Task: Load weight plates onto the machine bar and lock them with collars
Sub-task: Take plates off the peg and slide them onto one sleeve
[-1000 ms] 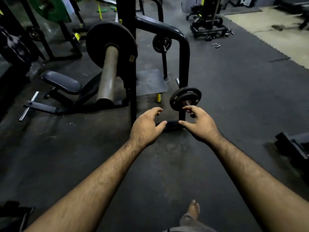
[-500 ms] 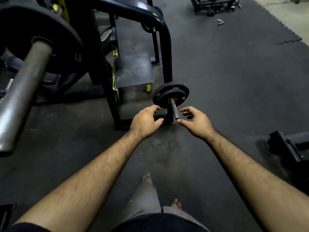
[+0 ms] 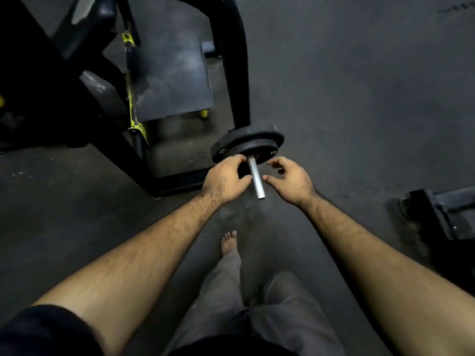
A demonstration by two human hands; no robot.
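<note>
Two black weight plates [image 3: 248,141] are seated on a short steel peg [image 3: 256,179] that projects from the base of the black machine frame [image 3: 235,60], low over the rubber floor [image 3: 359,104]. The left hand [image 3: 225,179] is positioned at the left of the peg, its curled fingers [image 3: 237,158] touching the front plate's face beside the hub. The right hand [image 3: 291,179] is held just right of the peg, fingers loosely spread and gripping nothing.
</note>
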